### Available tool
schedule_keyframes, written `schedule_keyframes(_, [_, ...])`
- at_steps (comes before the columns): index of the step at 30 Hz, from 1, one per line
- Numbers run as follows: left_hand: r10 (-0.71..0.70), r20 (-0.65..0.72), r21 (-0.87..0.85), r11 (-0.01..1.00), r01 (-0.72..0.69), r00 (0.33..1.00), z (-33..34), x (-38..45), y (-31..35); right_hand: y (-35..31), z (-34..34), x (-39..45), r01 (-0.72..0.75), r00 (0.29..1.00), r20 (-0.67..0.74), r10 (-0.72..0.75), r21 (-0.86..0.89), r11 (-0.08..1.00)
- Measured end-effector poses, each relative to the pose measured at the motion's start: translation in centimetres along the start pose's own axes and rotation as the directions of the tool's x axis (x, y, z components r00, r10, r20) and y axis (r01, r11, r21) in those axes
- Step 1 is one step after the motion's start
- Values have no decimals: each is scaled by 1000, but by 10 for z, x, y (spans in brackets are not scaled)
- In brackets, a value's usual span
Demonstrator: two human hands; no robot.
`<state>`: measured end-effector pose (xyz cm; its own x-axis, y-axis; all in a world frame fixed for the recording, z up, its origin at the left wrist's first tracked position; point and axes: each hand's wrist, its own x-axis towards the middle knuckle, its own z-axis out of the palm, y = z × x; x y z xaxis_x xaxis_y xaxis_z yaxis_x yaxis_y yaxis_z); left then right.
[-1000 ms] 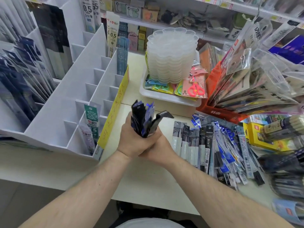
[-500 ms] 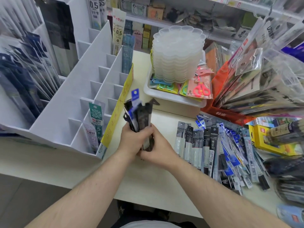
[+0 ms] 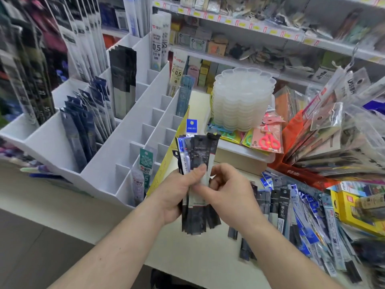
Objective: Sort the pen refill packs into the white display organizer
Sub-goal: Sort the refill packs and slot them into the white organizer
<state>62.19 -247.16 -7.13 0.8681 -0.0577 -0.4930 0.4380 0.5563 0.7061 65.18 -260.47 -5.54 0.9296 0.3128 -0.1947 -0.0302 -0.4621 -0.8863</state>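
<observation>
I hold a bundle of black and blue pen refill packs (image 3: 200, 155) upright over the table's front. My left hand (image 3: 177, 192) grips the bundle from the left, thumb across the front pack. My right hand (image 3: 231, 190) pinches the front pack's right edge with curled fingers. The white display organizer (image 3: 125, 147) stands to the left, its stepped compartments partly filled with dark packs at the back and two green-labelled packs (image 3: 144, 170) in a front slot. A spread of loose refill packs (image 3: 295, 207) lies on the table to the right.
A stack of clear plastic trays (image 3: 241, 101) stands behind the bundle on a white tray with scissors packs (image 3: 268, 140). An orange bin of bagged goods (image 3: 325, 142) and a yellow box (image 3: 354, 211) crowd the right. Shelves run along the back.
The bundle has been raised and turned upright, facing me. My right hand moved from under it to its right edge. The view tilted up and closer.
</observation>
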Motion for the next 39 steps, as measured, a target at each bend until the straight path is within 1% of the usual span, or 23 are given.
schedule_keyframes(3, [49,106,-1,999,-50,993,-7,-6,4,-7,-6,2,-66,996,62,56,161,985])
schedule_keyframes(5, [73,133,28,997,-78,988,-11,-10,6,-11,-9,1,-100,991,113,68,299,949])
schedule_keyframes(7, [100,129,39,994,-106,987,-12,-14,7,-14,-8,0,-123,988,140,72,403,907])
schedule_keyframes(10, [162,52,77,983,-166,985,-13,-18,9,-19,0,-2,-138,987,142,76,508,850])
schedule_keyframes(15, [234,-32,85,969,-230,972,-16,-24,12,-25,16,-1,-80,997,45,66,523,848])
schedule_keyframes(21, [308,-99,100,949,-298,946,-14,-34,15,-37,21,1,-98,995,63,76,561,822])
schedule_keyframes(24, [298,-105,100,953,-288,949,-17,-41,14,-43,23,2,-118,991,112,69,524,844])
schedule_keyframes(27, [222,-91,14,975,-222,971,-23,-48,13,-46,25,1,-131,984,169,52,497,858])
schedule_keyframes(29, [208,-90,-20,977,-210,974,-26,-51,14,-48,26,1,-129,982,182,43,491,862])
schedule_keyframes(31, [242,-112,34,970,-240,964,-25,-53,16,-50,28,-1,-119,982,185,30,490,864])
schedule_keyframes(33, [300,-152,137,950,-280,942,-22,-55,16,-51,31,-3,-81,982,188,-7,453,888])
schedule_keyframes(35, [322,-155,158,941,-298,934,-20,-58,17,-53,31,-3,-65,979,202,-27,435,898])
schedule_keyframes(39, [295,-87,11,955,-295,951,-23,-61,18,-58,23,1,-122,961,275,-16,476,871])
